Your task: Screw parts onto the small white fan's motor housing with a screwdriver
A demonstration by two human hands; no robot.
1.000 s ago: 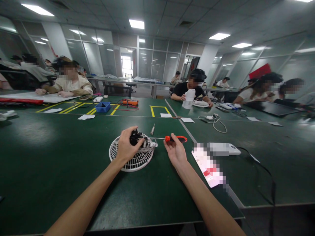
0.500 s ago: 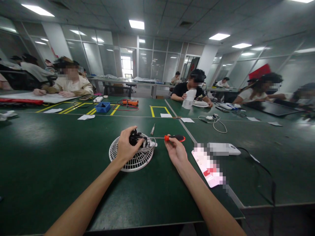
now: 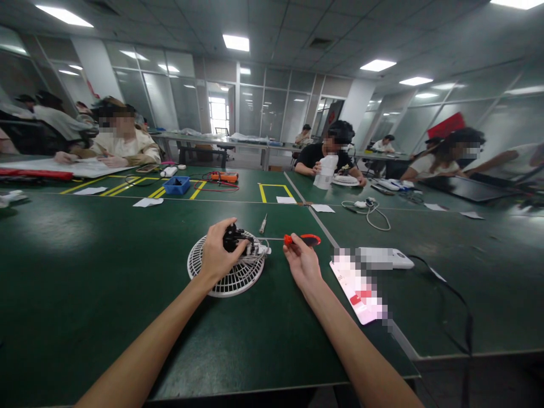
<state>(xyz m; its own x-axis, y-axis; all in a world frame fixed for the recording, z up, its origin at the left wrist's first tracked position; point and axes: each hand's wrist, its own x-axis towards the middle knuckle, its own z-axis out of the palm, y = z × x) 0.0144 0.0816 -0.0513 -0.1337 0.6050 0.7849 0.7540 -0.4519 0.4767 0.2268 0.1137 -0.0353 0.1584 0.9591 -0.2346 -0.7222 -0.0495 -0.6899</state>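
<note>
A round white fan grille (image 3: 232, 285) lies on the green table, with a black fan motor (image 3: 233, 237) and white wiring on top of it. My left hand (image 3: 219, 252) is wrapped round the motor, thumb on its near side. In my right hand (image 3: 302, 260) is a screwdriver (image 3: 304, 239) with a red and black handle, pinched between thumb and fingers. Its shaft lies level and points left to the motor assembly; the tip is hidden among the parts. Just behind the grille lies a small, thin tool with a pale handle (image 3: 263, 225).
To the right are a lit phone (image 3: 359, 300) and a white device (image 3: 386, 258) with a black cable. Farther back lie a blue bin (image 3: 177, 185), an orange meter (image 3: 224, 177), paper slips and a white cable (image 3: 378, 218). Co-workers sit across the table, one holding a white part (image 3: 326, 171).
The screwdriver's handle has turned about its own axis, and my right fingers have shifted slightly on it. My left hand and the motor have stayed in place.
</note>
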